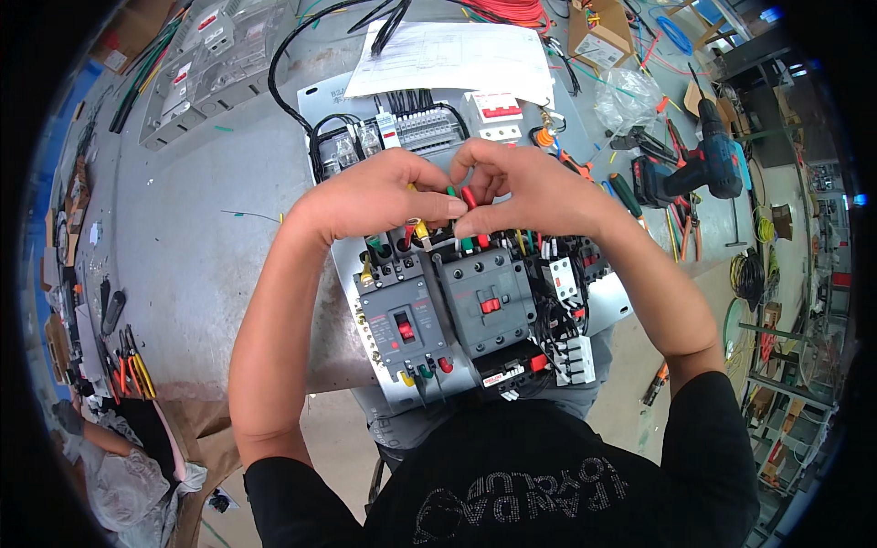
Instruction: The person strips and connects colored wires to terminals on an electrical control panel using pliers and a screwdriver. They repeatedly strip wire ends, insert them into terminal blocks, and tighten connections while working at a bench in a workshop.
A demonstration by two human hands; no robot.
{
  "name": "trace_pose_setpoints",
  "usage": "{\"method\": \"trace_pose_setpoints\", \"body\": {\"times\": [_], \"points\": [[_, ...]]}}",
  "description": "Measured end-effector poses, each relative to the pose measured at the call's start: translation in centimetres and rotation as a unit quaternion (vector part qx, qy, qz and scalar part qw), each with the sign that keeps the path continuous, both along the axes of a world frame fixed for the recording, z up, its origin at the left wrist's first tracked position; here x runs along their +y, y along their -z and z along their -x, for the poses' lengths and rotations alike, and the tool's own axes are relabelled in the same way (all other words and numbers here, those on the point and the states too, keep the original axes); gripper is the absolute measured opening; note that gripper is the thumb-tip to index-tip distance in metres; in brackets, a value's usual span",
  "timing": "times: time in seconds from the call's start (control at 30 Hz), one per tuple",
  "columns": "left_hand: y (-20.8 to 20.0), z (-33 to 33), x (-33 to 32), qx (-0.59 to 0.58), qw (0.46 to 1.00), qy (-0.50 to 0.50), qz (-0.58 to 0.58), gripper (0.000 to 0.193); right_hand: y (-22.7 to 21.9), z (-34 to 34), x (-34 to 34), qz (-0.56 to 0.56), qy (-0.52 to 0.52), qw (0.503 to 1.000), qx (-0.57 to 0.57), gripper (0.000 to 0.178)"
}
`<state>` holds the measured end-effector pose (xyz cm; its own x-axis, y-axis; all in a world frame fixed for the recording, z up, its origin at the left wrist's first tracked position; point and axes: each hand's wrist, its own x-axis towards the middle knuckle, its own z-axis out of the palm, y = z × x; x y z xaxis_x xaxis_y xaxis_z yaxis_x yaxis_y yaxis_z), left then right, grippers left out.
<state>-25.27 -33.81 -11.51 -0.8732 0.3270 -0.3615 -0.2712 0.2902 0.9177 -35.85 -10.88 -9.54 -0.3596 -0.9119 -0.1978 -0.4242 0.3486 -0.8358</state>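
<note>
Both my hands meet over the upper middle of a metal mounting plate (391, 385) fitted with electrical parts. My left hand (370, 196) is closed, with thumb and fingers at coloured wire ends; a yellow-sleeved cable lug (420, 234) shows under it. My right hand (539, 192) curls in from the other side, thumb and fingers closed around a red-sleeved wire end (470, 196). The fingers partly hide the grip. Just below the hands sit a circuit breaker (402, 315) with a red toggle and a contactor (488, 301) with a red centre piece.
A paper drawing (457, 59) covers the plate's far edge, near a terminal strip (425, 128). Clear-covered boxes (215, 68) stand at far left. A cordless drill (699, 164) and pliers lie at right. Another person's arm (105, 437) shows at lower left.
</note>
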Motion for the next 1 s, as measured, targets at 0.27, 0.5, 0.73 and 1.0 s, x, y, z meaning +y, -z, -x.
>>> {"method": "trace_pose_setpoints", "body": {"times": [0.27, 0.5, 0.73, 1.0], "points": [[1.5, -0.8, -1.0, -0.014, 0.994, -0.015, -0.106, 0.031, -1.7, -0.6, 0.0, 0.020, 0.054, 0.997, 0.046, 0.033], [2.7, -0.7, -1.1, -0.055, 0.981, -0.080, -0.169, 0.046, -1.9, -0.4, -1.9, -0.088, 0.037, 0.995, 0.036, 0.026], [3.3, -2.0, -1.3, -0.031, 0.987, -0.069, -0.141, 0.055, -1.2, 0.5, -3.1, -0.065, 0.006, 0.995, -0.073, 0.014], [4.2, -2.1, -1.9, -0.032, 0.988, -0.016, -0.152, 0.052, 1.3, 0.5, -3.1, -0.029, 0.013, 0.999, 0.030, 0.009]]}}
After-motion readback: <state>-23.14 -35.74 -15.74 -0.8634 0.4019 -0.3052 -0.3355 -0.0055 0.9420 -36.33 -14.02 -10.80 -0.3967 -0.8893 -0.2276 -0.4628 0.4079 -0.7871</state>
